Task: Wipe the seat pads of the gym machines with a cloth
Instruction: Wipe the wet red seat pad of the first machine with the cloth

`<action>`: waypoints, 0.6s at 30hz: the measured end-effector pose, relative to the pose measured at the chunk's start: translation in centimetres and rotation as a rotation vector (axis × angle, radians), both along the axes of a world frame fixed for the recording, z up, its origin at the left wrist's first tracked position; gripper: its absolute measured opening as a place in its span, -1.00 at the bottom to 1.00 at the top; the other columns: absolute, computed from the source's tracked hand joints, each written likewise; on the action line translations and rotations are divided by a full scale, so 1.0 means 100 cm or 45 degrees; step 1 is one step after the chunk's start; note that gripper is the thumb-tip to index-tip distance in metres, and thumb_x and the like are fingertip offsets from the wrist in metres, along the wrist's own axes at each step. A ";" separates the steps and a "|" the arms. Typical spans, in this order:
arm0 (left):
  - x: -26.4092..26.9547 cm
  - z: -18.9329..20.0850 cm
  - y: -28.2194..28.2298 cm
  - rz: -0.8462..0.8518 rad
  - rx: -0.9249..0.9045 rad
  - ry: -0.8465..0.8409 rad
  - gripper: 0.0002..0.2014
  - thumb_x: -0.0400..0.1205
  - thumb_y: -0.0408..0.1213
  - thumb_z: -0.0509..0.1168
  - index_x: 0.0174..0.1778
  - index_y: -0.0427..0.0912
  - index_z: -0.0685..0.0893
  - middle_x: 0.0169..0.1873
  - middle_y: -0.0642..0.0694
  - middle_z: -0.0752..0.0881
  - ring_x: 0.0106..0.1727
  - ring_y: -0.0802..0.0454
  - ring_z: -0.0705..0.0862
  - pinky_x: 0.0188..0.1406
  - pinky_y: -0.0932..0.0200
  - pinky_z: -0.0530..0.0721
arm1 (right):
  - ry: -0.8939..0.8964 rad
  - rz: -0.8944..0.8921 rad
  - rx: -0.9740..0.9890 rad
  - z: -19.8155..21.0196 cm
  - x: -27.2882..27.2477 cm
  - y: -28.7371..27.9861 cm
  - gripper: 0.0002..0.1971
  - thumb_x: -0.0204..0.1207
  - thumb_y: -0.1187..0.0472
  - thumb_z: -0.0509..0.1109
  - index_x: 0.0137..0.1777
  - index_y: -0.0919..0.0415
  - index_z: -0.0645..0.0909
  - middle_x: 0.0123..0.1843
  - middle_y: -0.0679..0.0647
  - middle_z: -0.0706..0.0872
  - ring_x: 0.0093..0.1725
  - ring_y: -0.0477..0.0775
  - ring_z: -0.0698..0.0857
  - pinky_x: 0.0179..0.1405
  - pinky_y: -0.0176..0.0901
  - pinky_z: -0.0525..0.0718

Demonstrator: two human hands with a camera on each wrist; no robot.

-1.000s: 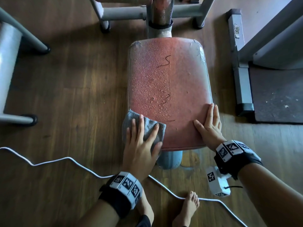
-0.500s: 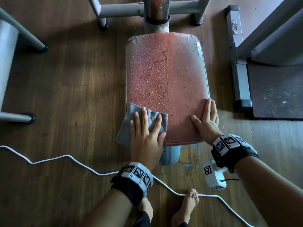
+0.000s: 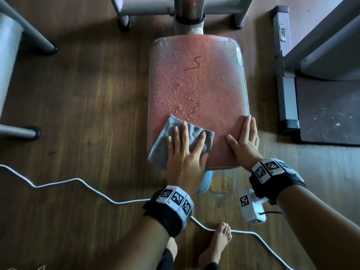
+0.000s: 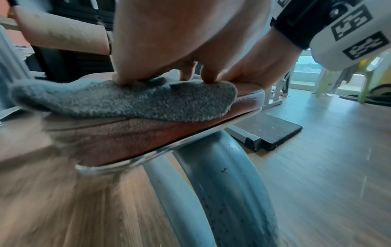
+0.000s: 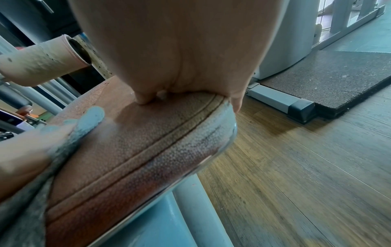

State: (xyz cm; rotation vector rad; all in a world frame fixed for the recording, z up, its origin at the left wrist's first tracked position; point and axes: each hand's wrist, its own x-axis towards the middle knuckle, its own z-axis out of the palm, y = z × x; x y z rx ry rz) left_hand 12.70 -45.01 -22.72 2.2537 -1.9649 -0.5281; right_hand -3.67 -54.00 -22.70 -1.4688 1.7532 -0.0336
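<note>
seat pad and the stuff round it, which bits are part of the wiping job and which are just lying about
Part of the job:
- seat pad, wet with droplets
- grey cloth
- left hand pressing the cloth
- right hand flat on the pad

Lying about:
- white cable
- black floor mat

Left hand (image 3: 185, 152) and right hand (image 3: 244, 141) both lie flat, fingers extended.

Cloth (image 3: 171, 141) on wet seat pad (image 3: 210, 78).

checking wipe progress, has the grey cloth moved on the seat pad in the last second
Yes. The grey cloth under the left hand has slid rightward and further onto the red seat pad, toward the right hand.
</note>
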 end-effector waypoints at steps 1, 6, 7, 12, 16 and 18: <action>0.002 0.001 0.006 0.025 -0.010 0.013 -0.45 0.67 0.04 0.16 0.62 0.11 0.33 0.69 -0.30 -0.03 0.69 -0.32 -0.05 0.63 -0.29 0.01 | -0.002 0.003 0.005 0.000 0.000 0.000 -0.15 0.64 -0.12 0.20 0.65 -0.11 -0.39 0.69 -0.15 -0.38 0.68 0.05 -0.21 0.61 0.17 -0.05; 0.011 -0.001 0.036 0.168 0.015 0.008 -0.46 0.70 0.06 0.11 0.64 0.18 0.25 0.70 -0.26 -0.12 0.70 -0.27 -0.11 0.65 -0.29 -0.02 | -0.007 0.016 0.032 0.001 -0.001 -0.001 -0.15 0.65 -0.13 0.18 0.64 -0.12 -0.42 0.68 -0.15 -0.39 0.68 0.08 -0.20 0.61 0.20 -0.04; 0.008 -0.002 0.034 0.169 0.017 0.003 -0.46 0.69 0.06 0.11 0.64 0.18 0.26 0.69 -0.28 -0.11 0.70 -0.29 -0.10 0.64 -0.30 -0.03 | -0.006 0.015 0.029 0.000 -0.001 -0.001 -0.15 0.65 -0.13 0.18 0.64 -0.12 -0.42 0.68 -0.14 -0.39 0.68 0.09 -0.20 0.61 0.20 -0.04; -0.007 -0.005 -0.009 0.117 -0.028 0.006 -0.44 0.66 0.06 0.16 0.62 0.15 0.31 0.67 -0.37 -0.01 0.69 -0.34 -0.06 0.62 -0.33 -0.02 | -0.024 -0.011 0.004 0.000 -0.001 0.000 -0.14 0.63 -0.11 0.22 0.65 -0.12 -0.38 0.69 -0.15 -0.37 0.68 0.09 -0.19 0.61 0.16 -0.06; -0.002 -0.006 -0.005 0.165 -0.041 -0.001 -0.43 0.68 0.08 0.12 0.64 0.18 0.24 0.69 -0.31 -0.03 0.70 -0.29 -0.09 0.64 -0.29 -0.01 | -0.011 -0.002 -0.013 -0.003 -0.001 0.000 -0.15 0.64 -0.10 0.21 0.65 -0.11 -0.38 0.69 -0.15 -0.36 0.68 0.08 -0.18 0.61 0.12 -0.08; 0.004 -0.006 0.012 0.226 -0.033 0.008 -0.43 0.69 0.10 0.08 0.65 0.21 0.19 0.70 -0.25 -0.07 0.71 -0.25 -0.11 0.65 -0.27 0.00 | -0.013 0.005 -0.009 -0.004 -0.002 -0.001 -0.15 0.64 -0.09 0.21 0.65 -0.10 -0.38 0.69 -0.15 -0.37 0.68 0.07 -0.19 0.61 0.12 -0.08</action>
